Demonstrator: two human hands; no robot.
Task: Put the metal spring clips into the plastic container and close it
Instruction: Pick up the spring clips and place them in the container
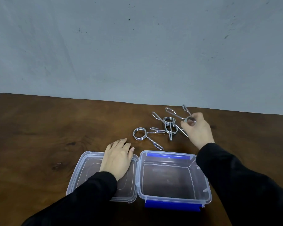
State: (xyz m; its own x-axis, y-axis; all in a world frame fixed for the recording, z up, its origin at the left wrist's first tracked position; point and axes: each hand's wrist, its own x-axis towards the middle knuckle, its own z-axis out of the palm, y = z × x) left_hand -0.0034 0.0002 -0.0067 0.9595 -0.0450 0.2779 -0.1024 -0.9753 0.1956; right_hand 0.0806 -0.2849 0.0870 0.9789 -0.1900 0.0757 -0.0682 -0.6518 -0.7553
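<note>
A clear plastic container (175, 199) with blue latches stands open and empty near the table's front. Its hinged lid (82, 175) lies flat to the left. My left hand (117, 158) rests palm down on the lid, fingers spread. Behind the container lie metal spring clips: one alone (139, 134) and two tangled together (170, 126). My right hand (197, 129) pinches the coil of another spring clip (178, 114) at the far right, its two handles pointing up and away.
The dark brown wooden table (39, 136) reaches back to a grey wall (137, 46). Black sleeves cover both forearms; the right sleeve crosses above the container's right rim.
</note>
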